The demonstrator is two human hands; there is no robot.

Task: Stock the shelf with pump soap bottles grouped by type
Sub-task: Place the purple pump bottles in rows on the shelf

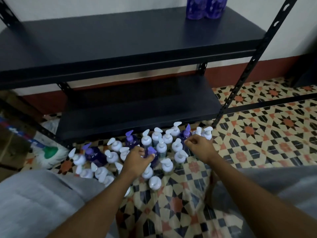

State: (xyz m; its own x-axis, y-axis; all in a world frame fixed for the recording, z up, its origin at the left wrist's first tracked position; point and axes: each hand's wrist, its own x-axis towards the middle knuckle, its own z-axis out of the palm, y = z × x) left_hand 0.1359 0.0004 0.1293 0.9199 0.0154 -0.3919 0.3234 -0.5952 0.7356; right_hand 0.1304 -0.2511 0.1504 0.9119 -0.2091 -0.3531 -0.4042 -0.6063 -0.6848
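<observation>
Bottles (154, 148) with white and purple pumps are standing crowded on the tiled floor (257, 134) before the dark shelf (120, 42). The left hand (137, 160) is pinching a purple pump bottle (151, 156). The right hand (199, 146) is curling its fingers at another purple bottle (186, 134); whether that grip is holding, I cannot tell. Two purple bottles (205, 7) are standing on the shelf.

Storeroom — metal shelving (130, 54), patterned tile floor (257, 134)

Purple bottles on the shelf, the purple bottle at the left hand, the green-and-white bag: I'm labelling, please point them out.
purple bottles on the shelf (205, 7), head view, bodies.
purple bottle (151, 150), head view, pump.
green-and-white bag (49, 152), head view, green patch.
</observation>
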